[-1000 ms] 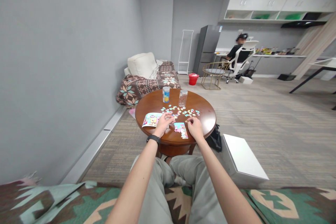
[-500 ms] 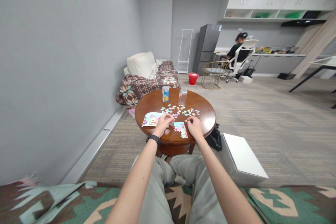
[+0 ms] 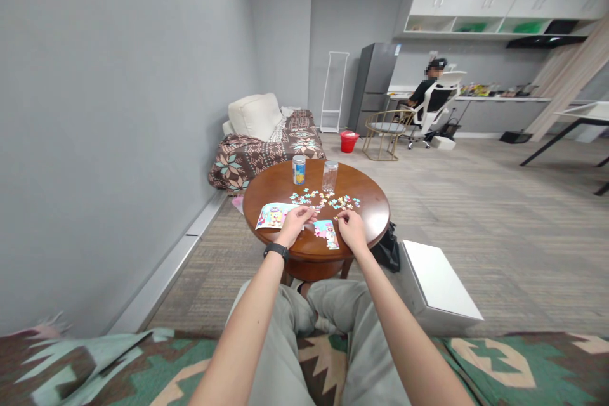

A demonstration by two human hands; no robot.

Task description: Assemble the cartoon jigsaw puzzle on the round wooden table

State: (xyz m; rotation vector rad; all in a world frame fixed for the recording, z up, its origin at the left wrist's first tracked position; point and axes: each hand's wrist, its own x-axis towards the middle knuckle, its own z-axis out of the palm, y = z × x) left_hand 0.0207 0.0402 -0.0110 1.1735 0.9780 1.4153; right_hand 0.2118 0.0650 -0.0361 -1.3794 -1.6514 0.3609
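Observation:
On the round wooden table (image 3: 266, 184) lies a partly joined puzzle (image 3: 327, 233) between my hands. My left hand (image 3: 299, 221) is over the right part of a printed picture sheet (image 3: 270, 216), its fingers bent close together; what they hold, if anything, is too small to name. My right hand (image 3: 351, 227) is closed at the fingertips on a small puzzle piece (image 3: 337, 218), right of the joined part. Loose puzzle pieces (image 3: 345, 203) are scattered just beyond both hands.
A labelled jar (image 3: 299, 170) and a clear jar (image 3: 330, 176) stand behind the pieces. A white box (image 3: 440, 279) and a black bag (image 3: 391, 250) are right of the table. A person (image 3: 423, 89) sits in the back; a red bucket (image 3: 348, 141) is on the floor.
The view has shifted very slightly. My hands keep nearly the same places and finger poses.

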